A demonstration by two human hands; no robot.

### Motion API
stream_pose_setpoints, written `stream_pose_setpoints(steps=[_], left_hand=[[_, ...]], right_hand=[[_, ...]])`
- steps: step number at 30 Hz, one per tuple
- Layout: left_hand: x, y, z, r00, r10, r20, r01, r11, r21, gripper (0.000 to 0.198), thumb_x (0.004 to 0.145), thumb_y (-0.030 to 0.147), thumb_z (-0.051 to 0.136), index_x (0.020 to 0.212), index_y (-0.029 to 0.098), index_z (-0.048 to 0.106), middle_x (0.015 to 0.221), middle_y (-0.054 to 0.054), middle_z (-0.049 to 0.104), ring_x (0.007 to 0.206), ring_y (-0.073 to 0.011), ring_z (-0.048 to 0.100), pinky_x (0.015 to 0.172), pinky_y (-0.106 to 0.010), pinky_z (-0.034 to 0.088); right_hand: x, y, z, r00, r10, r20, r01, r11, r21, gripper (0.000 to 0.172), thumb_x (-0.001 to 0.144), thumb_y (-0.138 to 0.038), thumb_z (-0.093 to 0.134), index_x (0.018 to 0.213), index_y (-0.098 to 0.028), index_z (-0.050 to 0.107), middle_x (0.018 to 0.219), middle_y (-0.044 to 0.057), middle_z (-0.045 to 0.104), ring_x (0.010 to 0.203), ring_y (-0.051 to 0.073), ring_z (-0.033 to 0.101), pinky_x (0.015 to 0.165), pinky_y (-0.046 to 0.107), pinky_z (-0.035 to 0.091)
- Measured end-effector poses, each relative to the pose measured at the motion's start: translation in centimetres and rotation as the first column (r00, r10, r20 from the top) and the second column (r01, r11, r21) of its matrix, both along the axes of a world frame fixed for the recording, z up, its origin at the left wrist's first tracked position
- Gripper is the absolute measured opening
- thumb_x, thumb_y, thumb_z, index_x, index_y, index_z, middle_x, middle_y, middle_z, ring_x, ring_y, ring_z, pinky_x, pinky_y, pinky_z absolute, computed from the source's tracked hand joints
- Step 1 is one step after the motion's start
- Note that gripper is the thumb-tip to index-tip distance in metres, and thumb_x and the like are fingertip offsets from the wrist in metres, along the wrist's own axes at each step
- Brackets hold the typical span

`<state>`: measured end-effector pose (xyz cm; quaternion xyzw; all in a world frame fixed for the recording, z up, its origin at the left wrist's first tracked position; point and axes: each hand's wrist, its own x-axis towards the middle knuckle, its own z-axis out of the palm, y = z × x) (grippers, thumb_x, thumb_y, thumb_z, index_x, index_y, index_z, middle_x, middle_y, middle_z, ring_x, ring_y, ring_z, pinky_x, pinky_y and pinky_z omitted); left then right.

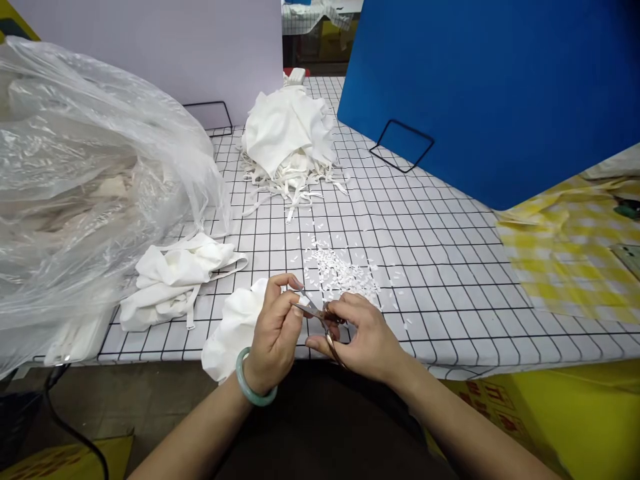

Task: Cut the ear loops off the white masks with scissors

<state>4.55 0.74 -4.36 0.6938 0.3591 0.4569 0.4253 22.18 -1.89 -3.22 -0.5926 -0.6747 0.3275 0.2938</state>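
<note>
My right hand (363, 333) grips a pair of scissors (324, 317) by its handles, with the blades pointing left toward my other fingertips. My left hand (278, 327), with a green bangle on the wrist, is closed in a pinch on a small white end of a white garment (231, 333). That end lies right at the blades. The rest of the soft garment hangs beside and behind my left hand, over the table's front edge. Just beyond both hands, many tiny white clippings (340, 270) are scattered on the table.
A pile of white garments with straps (290, 130) stands at the back of the grid-patterned tablecloth (430, 267). More white garments (175, 280) lie left, beside a big clear plastic bag (100, 167). A blue board (480, 93) and a pale board (160, 53) stand behind.
</note>
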Motion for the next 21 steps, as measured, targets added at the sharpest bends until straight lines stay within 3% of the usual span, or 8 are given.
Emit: stream_pose_setpoints(steps=[12,21], left_hand=[[0.6,-0.1,0.1,1.0,-0.019,-0.009,0.02,0.999,0.049,0.027,0.104,0.019,0.039,0.082,0.021,0.055,0.094,-0.008,0.05,0.112,-0.0234,0.047,0.095,-0.036,0.044],[1.8,0.6,-0.2,0.991,-0.128,-0.041,0.129,0.99,0.047,0.026,0.103,0.016,0.039,0.085,0.018,0.057,0.101,-0.008,0.049,0.11,-0.02,0.047,0.093,-0.031,0.044]], right_hand=[[0.1,-0.3,-0.4,1.0,-0.024,0.007,0.024,0.999,0.025,0.05,0.078,-0.065,0.07,0.057,-0.023,0.054,0.056,0.0,0.053,0.058,0.017,0.05,0.063,0.032,0.04],[1.7,-1.3,-1.7,0.987,-0.132,0.088,0.124,0.988,0.096,0.058,0.084,-0.069,0.062,0.054,-0.021,0.05,0.053,0.0,0.051,0.054,0.014,0.048,0.056,0.026,0.039]])
